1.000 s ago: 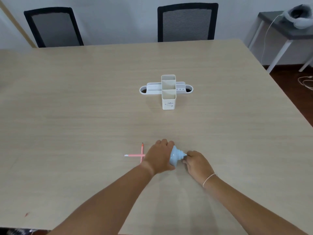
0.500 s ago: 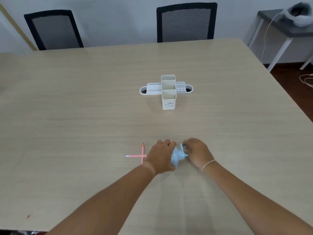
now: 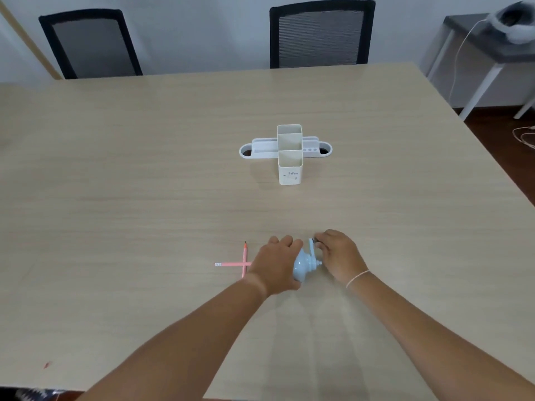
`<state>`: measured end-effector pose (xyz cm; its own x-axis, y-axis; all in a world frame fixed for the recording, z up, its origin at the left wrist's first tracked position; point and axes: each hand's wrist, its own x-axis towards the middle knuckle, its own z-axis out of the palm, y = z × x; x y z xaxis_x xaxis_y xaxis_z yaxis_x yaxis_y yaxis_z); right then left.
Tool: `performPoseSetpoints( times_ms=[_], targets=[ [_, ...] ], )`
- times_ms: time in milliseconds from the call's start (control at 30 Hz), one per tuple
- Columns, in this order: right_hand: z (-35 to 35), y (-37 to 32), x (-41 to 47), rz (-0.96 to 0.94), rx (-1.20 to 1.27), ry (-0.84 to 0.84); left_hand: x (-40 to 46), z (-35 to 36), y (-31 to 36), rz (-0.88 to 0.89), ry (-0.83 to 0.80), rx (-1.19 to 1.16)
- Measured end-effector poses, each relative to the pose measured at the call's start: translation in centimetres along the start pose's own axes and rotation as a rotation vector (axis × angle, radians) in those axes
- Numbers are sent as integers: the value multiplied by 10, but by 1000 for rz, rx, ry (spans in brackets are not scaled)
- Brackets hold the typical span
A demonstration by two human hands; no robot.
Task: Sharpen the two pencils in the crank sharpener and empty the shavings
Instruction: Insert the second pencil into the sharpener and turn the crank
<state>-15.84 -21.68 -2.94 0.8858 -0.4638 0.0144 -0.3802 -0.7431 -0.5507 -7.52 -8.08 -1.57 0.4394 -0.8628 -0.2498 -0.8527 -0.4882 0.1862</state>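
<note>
From the head camera I look down across a pale wooden table [image 3: 144,175], and both of my bare forearms reach in from the bottom edge toward its near middle. My left hand [image 3: 276,263] lies over the body of the light blue crank sharpener [image 3: 302,266], fingers wrapped around it and pressing it to the tabletop, so most of the body is covered and only its rounded right end shows. My right hand [image 3: 338,256] sits just beside it on the right, fingers pinched closed on the crank handle [image 3: 313,246], which stands raised toward the far side of the sharpener. A thin pale band [image 3: 357,277] circles my right wrist. Just to the left of my left hand two pink pencils lie crossed on the table: one pencil [image 3: 245,256] points away from me with a dark tip at its far end, and the other pencil [image 3: 230,264] runs left to right with a small whitish end at the left; its right end disappears behind my hand, and I cannot tell whether it enters the sharpener. Well apart, farther up the table, stands a white desk organizer [image 3: 289,169] with two tall square cups and a low tray running crosswise. Two black mesh chairs [image 3: 321,33] stand at the far edge, and a grey side table [image 3: 474,27] at the upper right carries a white headset [image 3: 515,21] with a cable hanging down.
</note>
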Motion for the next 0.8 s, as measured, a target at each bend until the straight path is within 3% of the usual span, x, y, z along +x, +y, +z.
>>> performPoseSetpoints(
  times_ms=[133, 267, 433, 567, 667, 800],
  targets=[
    [20, 7, -41, -19, -80, -152, -1, 0, 0, -2, -16, -6],
    [10, 2, -84, -157, 67, 58, 1, 0, -1, 1, -14, -12],
    [-13, -8, -44, -163, 125, 158, 1, 0, -1, -1, 0, -10],
    [1, 2, 0, 16, 81, 17, 0, 0, 0, -7, 1, -6],
    [21, 10, -24, 31, -19, -121, 0, 0, 0, -12, 0, -13],
    [19, 6, -80, -128, 66, 7, 1, 1, -2, -3, 1, -4]
  ],
)
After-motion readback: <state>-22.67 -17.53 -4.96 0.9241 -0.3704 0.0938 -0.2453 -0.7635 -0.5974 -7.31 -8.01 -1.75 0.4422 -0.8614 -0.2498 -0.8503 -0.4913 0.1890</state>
